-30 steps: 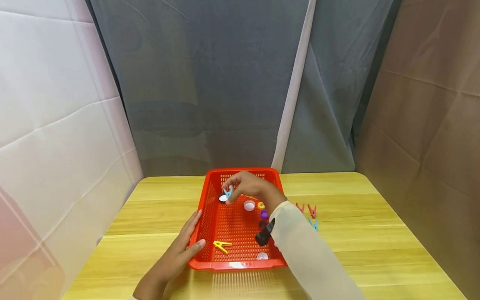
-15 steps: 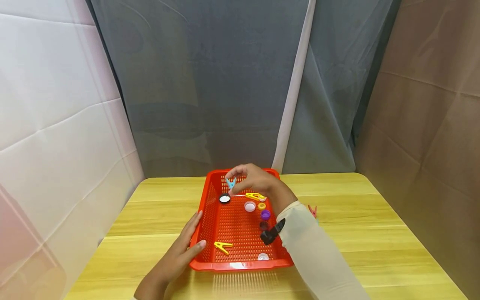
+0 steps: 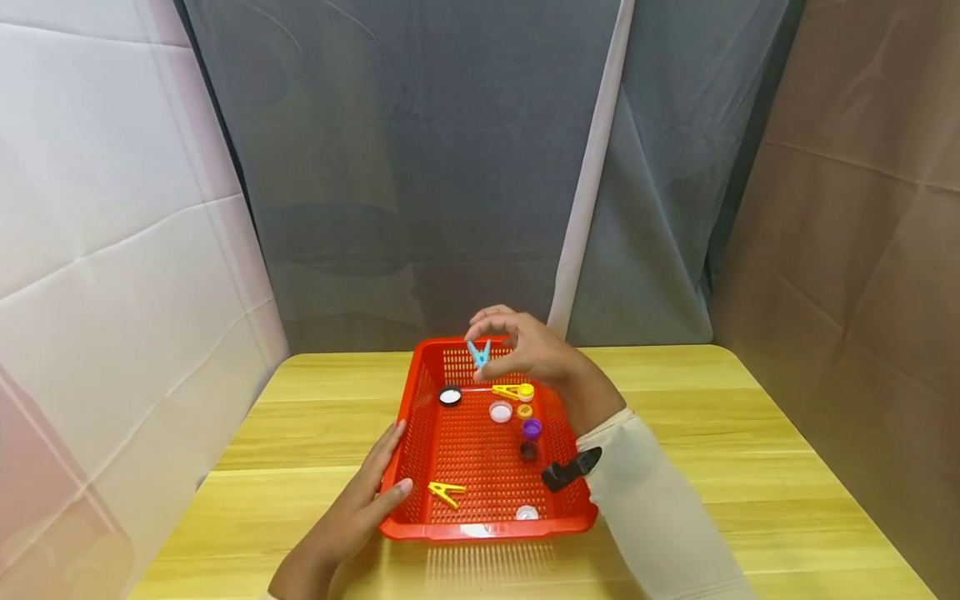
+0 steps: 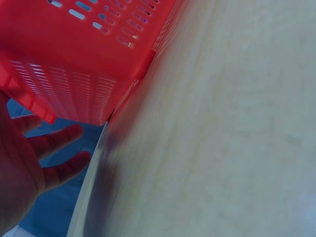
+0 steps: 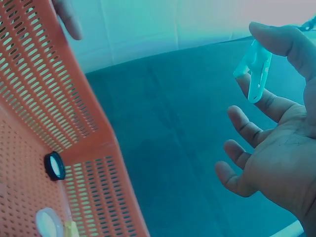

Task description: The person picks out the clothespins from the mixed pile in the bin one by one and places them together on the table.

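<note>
My right hand [image 3: 525, 346] pinches a light blue clothespin [image 3: 480, 356] between thumb and index finger, above the far end of a red plastic basket [image 3: 480, 530]. In the right wrist view the clothespin [image 5: 256, 71] hangs between those fingertips, the other fingers spread loosely. My left hand [image 3: 360, 496] rests on the basket's left rim with fingers fairly straight. Inside lie a yellow clothespin [image 3: 446, 492] near the front and another yellow clothespin [image 3: 506, 391] at the back. A black-rimmed cap [image 3: 450, 396], a purple cap [image 3: 532, 429] and several other small caps are also in there.
The basket stands on a yellow wood-grain table [image 3: 712, 450]. Grey cloth [image 3: 465, 175] hangs behind the table, with pale cloth [image 3: 112, 208] on the left and brown cloth [image 3: 862, 217] on the right. My right sleeve [image 3: 660, 508] covers part of the table beside the basket.
My right hand has lifted the blue clothespin up and to the right, away from the black-rimmed cap. The red and blue clothespins right of the basket are now behind my sleeve. My left hand stays put.
</note>
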The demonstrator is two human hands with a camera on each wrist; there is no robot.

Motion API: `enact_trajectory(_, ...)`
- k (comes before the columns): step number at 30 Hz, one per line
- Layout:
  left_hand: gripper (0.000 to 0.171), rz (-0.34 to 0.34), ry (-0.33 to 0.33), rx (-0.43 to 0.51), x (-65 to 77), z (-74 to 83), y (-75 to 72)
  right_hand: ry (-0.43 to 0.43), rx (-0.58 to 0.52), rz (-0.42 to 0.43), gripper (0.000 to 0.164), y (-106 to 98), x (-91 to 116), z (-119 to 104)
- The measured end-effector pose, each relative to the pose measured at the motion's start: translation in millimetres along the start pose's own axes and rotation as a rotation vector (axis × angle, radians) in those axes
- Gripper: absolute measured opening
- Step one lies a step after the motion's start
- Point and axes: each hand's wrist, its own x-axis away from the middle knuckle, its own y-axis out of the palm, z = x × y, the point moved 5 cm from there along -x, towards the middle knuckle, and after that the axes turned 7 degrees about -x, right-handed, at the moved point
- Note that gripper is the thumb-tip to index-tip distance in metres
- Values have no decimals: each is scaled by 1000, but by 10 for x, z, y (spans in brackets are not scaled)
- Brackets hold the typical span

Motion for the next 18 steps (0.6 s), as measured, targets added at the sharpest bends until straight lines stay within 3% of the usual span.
enact_trajectory(8, 74, -3, -2, 1, 32, 10, -20, -68, 121, 51, 37, -88, 238, -130)
enact_trajectory(18, 74, -7, -19, -3, 33, -4, -1, -121, 272, 119, 42, -251, 674, -100)
